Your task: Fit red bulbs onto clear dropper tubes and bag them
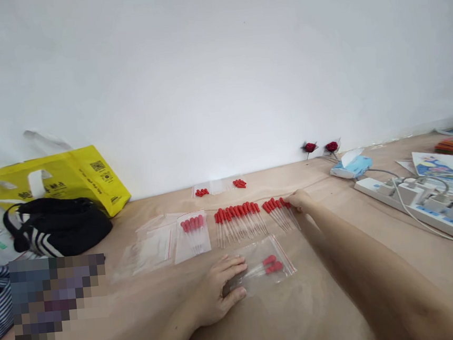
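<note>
A left hand (pixel 217 292) pins a part-filled bag (pixel 264 266) while right hand (pixel 298 202) fingers pinch droppers (pixel 280 210), many rows still loose.

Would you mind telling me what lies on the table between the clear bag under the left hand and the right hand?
In the head view, only bare tan table separates the clear plastic zip bag under the left hand from the right hand at the red-capped droppers.
</note>
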A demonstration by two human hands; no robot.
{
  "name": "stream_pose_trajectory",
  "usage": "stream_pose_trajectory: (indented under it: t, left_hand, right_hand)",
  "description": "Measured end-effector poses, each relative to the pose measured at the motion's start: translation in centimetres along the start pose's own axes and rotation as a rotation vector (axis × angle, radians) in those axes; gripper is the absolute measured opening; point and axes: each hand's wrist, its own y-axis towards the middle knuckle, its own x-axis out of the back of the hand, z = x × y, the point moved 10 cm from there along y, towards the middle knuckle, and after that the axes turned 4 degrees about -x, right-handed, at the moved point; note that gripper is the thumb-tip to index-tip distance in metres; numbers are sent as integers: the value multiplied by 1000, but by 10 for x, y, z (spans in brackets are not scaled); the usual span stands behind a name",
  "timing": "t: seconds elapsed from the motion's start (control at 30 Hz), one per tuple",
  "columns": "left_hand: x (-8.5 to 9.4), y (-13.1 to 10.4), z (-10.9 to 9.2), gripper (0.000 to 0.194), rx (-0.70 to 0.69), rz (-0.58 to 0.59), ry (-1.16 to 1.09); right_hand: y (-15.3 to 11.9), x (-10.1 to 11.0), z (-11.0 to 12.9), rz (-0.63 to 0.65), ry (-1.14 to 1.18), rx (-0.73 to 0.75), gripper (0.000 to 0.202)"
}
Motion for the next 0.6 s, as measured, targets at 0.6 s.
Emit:
stream_pose_trajectory:
  t: [0.6]
  left_hand:
    - [-2, -2, 8, 45, -4, -28, -22]
  right_hand:
    - [-103, 3, -40, 236, 973, 166, 30]
